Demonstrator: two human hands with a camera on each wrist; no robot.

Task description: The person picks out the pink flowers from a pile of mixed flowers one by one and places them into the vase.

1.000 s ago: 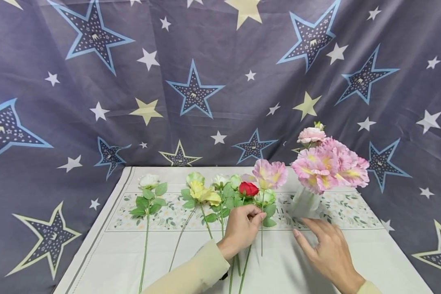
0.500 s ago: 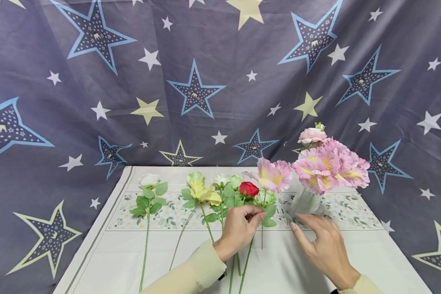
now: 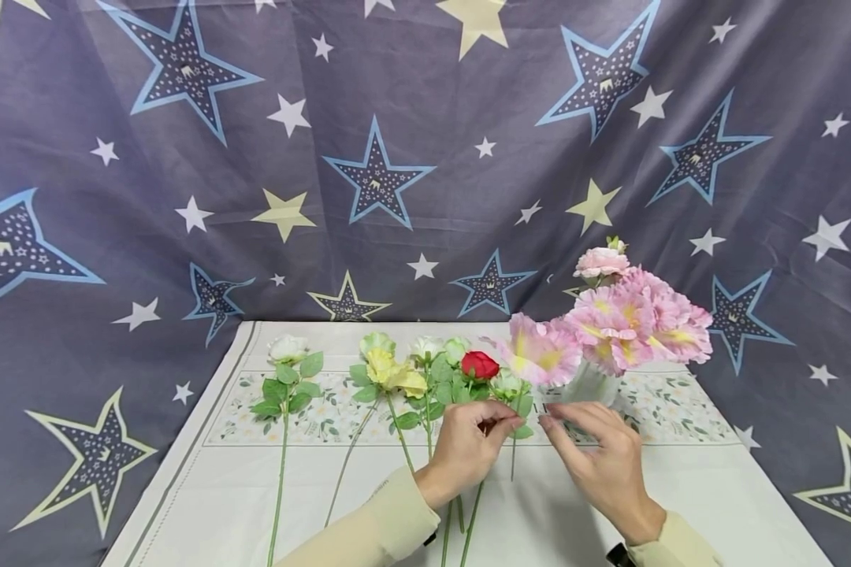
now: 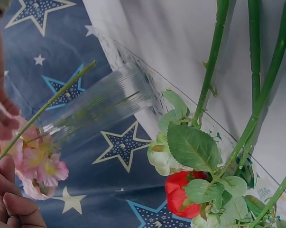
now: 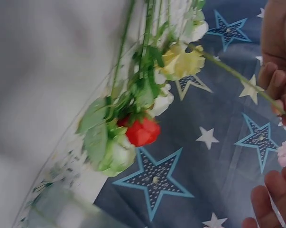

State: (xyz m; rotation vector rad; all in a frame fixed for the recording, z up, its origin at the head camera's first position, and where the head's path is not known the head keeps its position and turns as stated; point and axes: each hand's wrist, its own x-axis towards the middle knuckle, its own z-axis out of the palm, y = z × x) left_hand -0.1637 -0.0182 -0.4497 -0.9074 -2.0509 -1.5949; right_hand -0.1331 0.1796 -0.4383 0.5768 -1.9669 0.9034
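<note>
Between thumb and fingers, my left hand [image 3: 468,441] pinches the stem [image 4: 50,104] of a pink flower with a yellow centre [image 3: 544,350]. The flower is held above the table, its bloom overlapping the pink blossoms [image 3: 634,319] in the head view. These blossoms stand in a clear ribbed vase [image 4: 109,99] at the right. My right hand [image 3: 603,457] is in front of the vase, fingers extended and slightly bent, holding nothing. Its fingertips are close to the held stem; a small gap shows between the hands. A red rose [image 3: 480,364] lies just beyond my left hand.
A white table [image 3: 340,543] bears a floral printed band. Left of the hands lie a white rose [image 3: 288,349], a yellow flower [image 3: 390,372] and several green and white roses, stems toward me. A dark star-patterned cloth [image 3: 425,197] hangs behind.
The pink flower has moved right, toward the blossoms in the vase, with my left hand shifting slightly right. My right hand has moved left, nearer to the held stem.
</note>
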